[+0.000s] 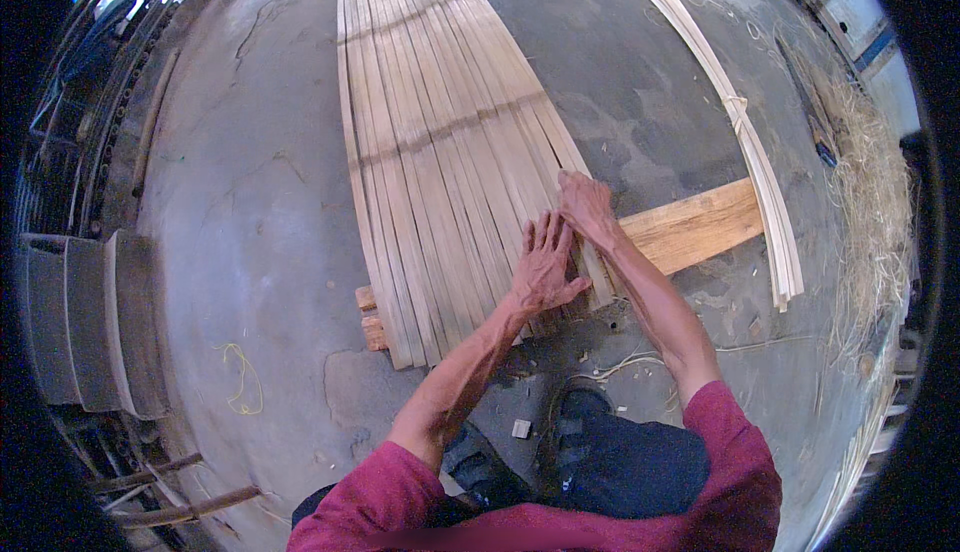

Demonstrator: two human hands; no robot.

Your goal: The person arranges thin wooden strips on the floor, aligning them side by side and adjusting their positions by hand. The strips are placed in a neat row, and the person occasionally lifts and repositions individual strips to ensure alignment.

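Long, thin wooden strips [430,192] lie side by side on the floor, forming a wide panel that narrows with distance. My left hand [543,270] rests flat on the near right part of the panel, fingers stretched out and thumb apart. Just beyond it, my right hand [586,204] is closed over the outermost strip at the right edge, its fingertips partly hidden. The near ends of the strips lie over a wooden plank [695,227], which sticks out on both sides. Darker bands run across the panel.
A tied bundle of pale strips [765,172] lies to the right, its near end past the plank. Farther right is a heap of straw-like shavings [870,212]. Curved grey blocks [130,322] stand at left. A yellow string [240,382] and a small pale block [521,429] lie nearby.
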